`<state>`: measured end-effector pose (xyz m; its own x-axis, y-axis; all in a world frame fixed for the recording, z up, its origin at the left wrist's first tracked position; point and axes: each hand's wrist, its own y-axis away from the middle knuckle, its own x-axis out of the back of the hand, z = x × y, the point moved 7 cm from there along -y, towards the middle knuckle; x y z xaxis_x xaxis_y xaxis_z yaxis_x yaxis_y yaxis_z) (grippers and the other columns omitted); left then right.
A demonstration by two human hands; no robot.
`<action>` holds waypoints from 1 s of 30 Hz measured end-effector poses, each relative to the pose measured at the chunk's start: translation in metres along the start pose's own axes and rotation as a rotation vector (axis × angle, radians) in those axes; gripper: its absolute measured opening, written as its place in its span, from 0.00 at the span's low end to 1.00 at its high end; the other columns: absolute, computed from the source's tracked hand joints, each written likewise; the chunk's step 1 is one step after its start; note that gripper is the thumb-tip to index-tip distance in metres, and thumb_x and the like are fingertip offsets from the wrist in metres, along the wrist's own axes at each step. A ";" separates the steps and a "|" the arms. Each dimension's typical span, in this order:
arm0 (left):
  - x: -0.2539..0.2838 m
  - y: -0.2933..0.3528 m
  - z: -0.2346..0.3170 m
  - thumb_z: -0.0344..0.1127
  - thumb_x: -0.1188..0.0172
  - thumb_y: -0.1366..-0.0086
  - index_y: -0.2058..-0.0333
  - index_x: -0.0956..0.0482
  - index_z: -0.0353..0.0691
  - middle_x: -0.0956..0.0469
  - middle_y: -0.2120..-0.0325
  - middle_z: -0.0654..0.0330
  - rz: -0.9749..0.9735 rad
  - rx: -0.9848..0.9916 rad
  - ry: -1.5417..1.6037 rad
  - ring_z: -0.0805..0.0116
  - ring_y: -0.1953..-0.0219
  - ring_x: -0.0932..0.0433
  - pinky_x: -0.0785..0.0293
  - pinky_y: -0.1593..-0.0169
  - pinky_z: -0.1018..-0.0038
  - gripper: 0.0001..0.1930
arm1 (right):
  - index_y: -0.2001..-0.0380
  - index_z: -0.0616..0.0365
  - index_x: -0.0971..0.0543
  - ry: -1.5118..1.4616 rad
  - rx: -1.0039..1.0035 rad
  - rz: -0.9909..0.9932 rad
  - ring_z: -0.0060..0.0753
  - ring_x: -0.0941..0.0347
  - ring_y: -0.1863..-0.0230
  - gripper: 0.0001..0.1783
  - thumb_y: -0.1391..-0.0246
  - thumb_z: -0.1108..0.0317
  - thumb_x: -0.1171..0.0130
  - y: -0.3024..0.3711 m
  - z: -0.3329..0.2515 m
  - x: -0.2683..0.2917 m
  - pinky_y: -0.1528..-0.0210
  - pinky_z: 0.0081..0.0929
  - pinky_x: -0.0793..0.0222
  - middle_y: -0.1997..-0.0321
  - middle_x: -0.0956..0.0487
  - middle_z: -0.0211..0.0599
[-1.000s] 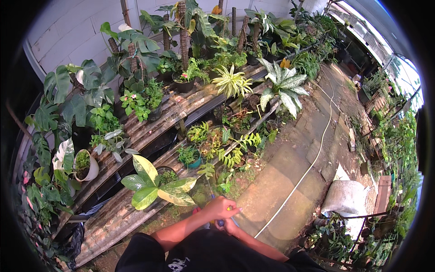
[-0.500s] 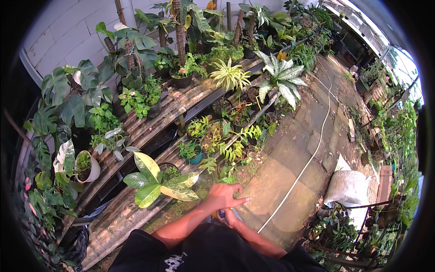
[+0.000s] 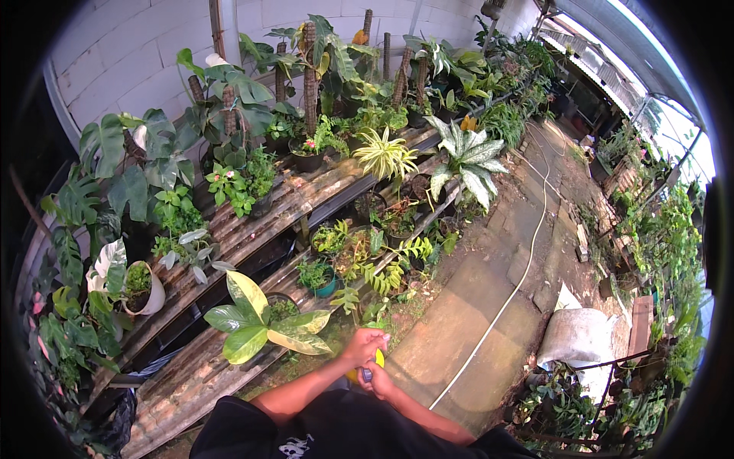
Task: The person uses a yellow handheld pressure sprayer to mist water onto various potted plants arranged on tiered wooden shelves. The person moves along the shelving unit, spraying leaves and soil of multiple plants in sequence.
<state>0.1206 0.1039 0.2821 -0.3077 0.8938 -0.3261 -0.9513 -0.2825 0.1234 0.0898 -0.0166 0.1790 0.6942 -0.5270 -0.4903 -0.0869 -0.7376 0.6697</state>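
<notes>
My right hand [image 3: 382, 385] is closed round a yellow thing with a dark grey round end [image 3: 367, 375], held in front of my body. Its full shape is hidden by my hands and wrist. Just above it, my left hand [image 3: 364, 346] has its fingers curled in, right beside the yellow part; what lies inside those fingers is hidden. To the left of my hands, a potted plant with broad green and cream leaves [image 3: 264, 321] leans out from the bench.
Tiered benches of weathered corrugated sheet [image 3: 191, 379] carry many potted plants along a block wall [image 3: 153, 46]. A pale hose [image 3: 501, 310] runs along the paved path [image 3: 436, 321]. A white sack [image 3: 572, 336] and more plants stand at the right.
My left hand has drawn in from a spread thumb and fingers to a curled shape. More of the yellow thing shows between my hands. The view has shifted slightly.
</notes>
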 end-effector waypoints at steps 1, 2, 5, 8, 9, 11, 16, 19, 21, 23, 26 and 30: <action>0.002 -0.002 0.010 0.43 0.45 0.27 0.72 0.21 0.34 0.34 0.88 0.70 -0.024 -0.023 0.040 0.85 0.85 0.38 0.44 0.80 0.82 0.19 | 0.82 0.55 0.28 0.019 0.025 0.002 0.20 0.47 0.90 0.29 0.34 0.46 0.59 0.002 -0.008 -0.004 0.86 0.20 0.54 0.88 0.35 0.27; 0.004 -0.006 0.021 0.43 0.44 0.27 0.72 0.21 0.35 0.33 0.87 0.71 -0.048 -0.045 0.080 0.85 0.85 0.39 0.45 0.80 0.82 0.18 | 0.81 0.55 0.29 0.038 0.050 0.004 0.21 0.47 0.90 0.29 0.34 0.46 0.60 0.004 -0.019 -0.008 0.86 0.20 0.54 0.88 0.35 0.27; -0.017 0.000 0.086 0.46 0.43 0.28 0.73 0.21 0.35 0.34 0.88 0.72 -0.169 -0.130 0.113 0.85 0.86 0.42 0.48 0.81 0.81 0.20 | 0.83 0.56 0.29 0.060 0.116 0.003 0.21 0.48 0.89 0.30 0.34 0.47 0.62 0.008 -0.025 -0.011 0.85 0.22 0.54 0.89 0.37 0.28; -0.025 0.005 0.115 0.48 0.40 0.30 0.70 0.20 0.34 0.35 0.87 0.73 -0.265 -0.157 0.101 0.84 0.86 0.41 0.48 0.81 0.78 0.20 | 0.84 0.56 0.30 0.119 0.115 -0.004 0.21 0.48 0.90 0.31 0.34 0.47 0.62 0.007 -0.027 -0.006 0.84 0.22 0.55 0.89 0.38 0.28; -0.024 0.003 0.112 0.49 0.41 0.30 0.69 0.19 0.34 0.33 0.86 0.72 -0.247 -0.208 0.010 0.84 0.84 0.38 0.45 0.79 0.79 0.21 | 0.84 0.56 0.30 0.116 0.086 -0.012 0.21 0.49 0.90 0.31 0.34 0.47 0.63 0.010 -0.019 -0.007 0.84 0.22 0.55 0.90 0.38 0.27; -0.025 -0.003 0.109 0.52 0.43 0.30 0.67 0.19 0.33 0.29 0.84 0.69 -0.206 -0.308 -0.176 0.82 0.80 0.31 0.40 0.76 0.80 0.23 | 0.84 0.56 0.29 0.096 0.057 -0.030 0.21 0.47 0.89 0.31 0.34 0.47 0.62 0.010 -0.016 -0.003 0.84 0.21 0.54 0.89 0.37 0.27; -0.038 0.000 0.114 0.66 0.34 0.47 0.66 0.16 0.50 0.21 0.73 0.65 -0.090 -0.367 -1.184 0.58 0.62 0.22 0.31 0.56 0.62 0.25 | 0.83 0.55 0.28 0.017 0.052 -0.020 0.20 0.45 0.89 0.31 0.33 0.47 0.61 0.008 -0.005 0.006 0.84 0.19 0.54 0.88 0.34 0.28; -0.028 -0.006 0.113 0.66 0.36 0.47 0.66 0.16 0.50 0.20 0.70 0.63 0.133 -0.358 -1.214 0.60 0.57 0.23 0.33 0.51 0.62 0.25 | 0.83 0.55 0.28 0.037 0.007 -0.093 0.20 0.45 0.89 0.31 0.33 0.47 0.62 -0.003 -0.009 0.014 0.85 0.19 0.54 0.87 0.34 0.28; -0.031 -0.006 0.098 0.66 0.36 0.46 0.64 0.15 0.50 0.20 0.64 0.58 0.133 -0.337 -1.290 0.58 0.53 0.23 0.34 0.49 0.60 0.25 | 0.84 0.56 0.31 0.084 -0.007 -0.036 0.20 0.51 0.91 0.32 0.31 0.48 0.68 -0.003 -0.002 0.012 0.86 0.21 0.56 0.89 0.38 0.27; -0.032 -0.001 0.066 0.66 0.37 0.46 0.64 0.15 0.50 0.20 0.60 0.58 0.130 -0.316 -1.342 0.57 0.51 0.24 0.33 0.49 0.59 0.25 | 0.85 0.55 0.32 0.146 0.024 0.010 0.20 0.50 0.91 0.35 0.30 0.45 0.70 -0.004 0.008 0.020 0.86 0.21 0.57 0.90 0.40 0.26; -0.023 0.001 -0.019 0.64 0.36 0.46 0.65 0.15 0.50 0.21 0.59 0.60 -0.056 -0.018 -1.365 0.56 0.50 0.26 0.32 0.47 0.56 0.24 | 0.82 0.53 0.28 0.179 0.014 -0.052 0.19 0.44 0.89 0.36 0.32 0.39 0.69 -0.008 0.018 0.033 0.84 0.17 0.54 0.87 0.33 0.26; -0.018 0.011 0.006 0.56 0.32 0.44 0.71 0.16 0.46 0.20 0.68 0.59 0.166 -0.335 -1.053 0.59 0.62 0.21 0.24 0.57 0.63 0.19 | 0.80 0.52 0.31 0.149 0.039 -0.042 0.20 0.49 0.91 0.37 0.30 0.37 0.74 -0.013 0.020 0.024 0.85 0.21 0.56 0.91 0.39 0.26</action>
<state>0.1158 0.0864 0.2953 -0.4135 0.6405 0.6471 -0.9055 -0.3633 -0.2191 0.0934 -0.0284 0.1474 0.7960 -0.4287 -0.4272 -0.0814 -0.7753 0.6264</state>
